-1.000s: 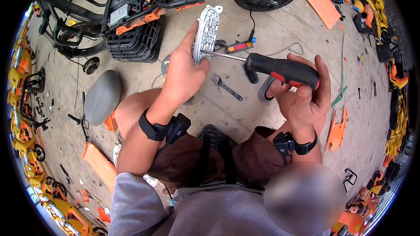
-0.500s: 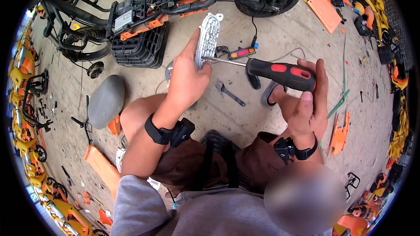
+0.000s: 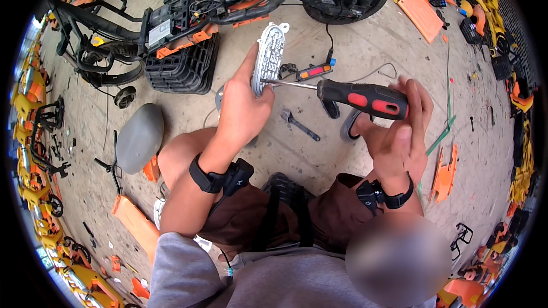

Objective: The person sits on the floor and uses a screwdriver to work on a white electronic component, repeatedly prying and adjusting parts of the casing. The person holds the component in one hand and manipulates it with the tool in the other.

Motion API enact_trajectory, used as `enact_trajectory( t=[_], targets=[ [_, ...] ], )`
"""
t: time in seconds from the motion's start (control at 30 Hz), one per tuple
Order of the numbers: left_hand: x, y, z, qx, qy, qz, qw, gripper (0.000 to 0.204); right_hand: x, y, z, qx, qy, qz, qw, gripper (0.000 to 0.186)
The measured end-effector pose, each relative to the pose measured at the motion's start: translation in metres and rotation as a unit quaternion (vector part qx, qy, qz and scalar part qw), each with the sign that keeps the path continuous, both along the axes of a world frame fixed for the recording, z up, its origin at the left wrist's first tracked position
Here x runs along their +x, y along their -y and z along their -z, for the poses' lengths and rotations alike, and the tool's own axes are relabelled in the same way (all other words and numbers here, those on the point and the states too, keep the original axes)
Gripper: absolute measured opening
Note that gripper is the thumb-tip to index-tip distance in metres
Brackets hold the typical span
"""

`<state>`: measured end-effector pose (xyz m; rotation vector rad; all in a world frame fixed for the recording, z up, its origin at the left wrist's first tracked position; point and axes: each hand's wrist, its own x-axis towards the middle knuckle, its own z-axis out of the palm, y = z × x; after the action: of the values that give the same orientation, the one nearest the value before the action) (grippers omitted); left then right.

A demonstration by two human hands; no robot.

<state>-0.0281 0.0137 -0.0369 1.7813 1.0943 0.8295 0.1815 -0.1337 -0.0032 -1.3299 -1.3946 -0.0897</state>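
Between the thumb and fingers of my left hand (image 3: 244, 105) is a long oval lamp unit (image 3: 270, 51), silvery white, with a bumpy inner face and a small tab at its top end. My right hand (image 3: 402, 142) grips the butt of a screwdriver (image 3: 359, 98) with a black and red handle. Its shaft points left, and the tip meets the lower part of the lamp beside my left thumb. Whether a screw sits under the tip cannot be made out. On the floor below lies an adjustable wrench (image 3: 300, 125).
A stripped black scooter frame (image 3: 234, 8) lies across the far side, by a black crate (image 3: 182, 67). A red and yellow light bar (image 3: 314, 71) rests on the concrete. A grey seat (image 3: 139, 138) and orange panels (image 3: 136, 223) are at left; a green strap (image 3: 444, 137) is at right.
The lamp and my left hand have shifted slightly left and down. The screwdriver handle has turned about its length, and my right fingers have curled further round its end.
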Motion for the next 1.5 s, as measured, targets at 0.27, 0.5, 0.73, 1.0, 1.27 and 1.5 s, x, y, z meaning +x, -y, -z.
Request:
enact_trajectory(
  t=[0.27,0.5,0.73,1.0,1.27,1.5],
  targets=[
    [0.000,0.000,0.000,-0.011,0.012,-0.001,1.000,0.072,0.014,-0.003,0.013,0.022,0.044,-0.009,0.999,0.041],
    [-0.001,0.000,-0.003,-0.030,0.008,-0.003,1.000,0.072,0.003,0.002,-0.007,-0.051,0.013,-0.026,0.998,0.048],
    [-0.001,-0.001,-0.004,-0.023,-0.003,-0.006,1.000,0.071,-0.014,0.000,-0.015,-0.067,-0.152,-0.029,0.986,0.043],
    [-0.004,-0.003,-0.001,0.040,0.012,-0.003,0.999,0.071,0.000,0.003,-0.003,-0.137,-0.083,-0.018,0.987,0.038],
    [-0.002,0.004,-0.015,0.064,-0.072,0.001,0.995,0.070,-0.009,-0.005,-0.002,-0.248,-0.133,0.038,0.959,0.023],
    [-0.007,-0.002,-0.017,0.099,-0.087,-0.013,0.991,0.070,-0.007,-0.004,-0.001,-0.217,-0.076,-0.056,0.972,0.040]
  ],
)
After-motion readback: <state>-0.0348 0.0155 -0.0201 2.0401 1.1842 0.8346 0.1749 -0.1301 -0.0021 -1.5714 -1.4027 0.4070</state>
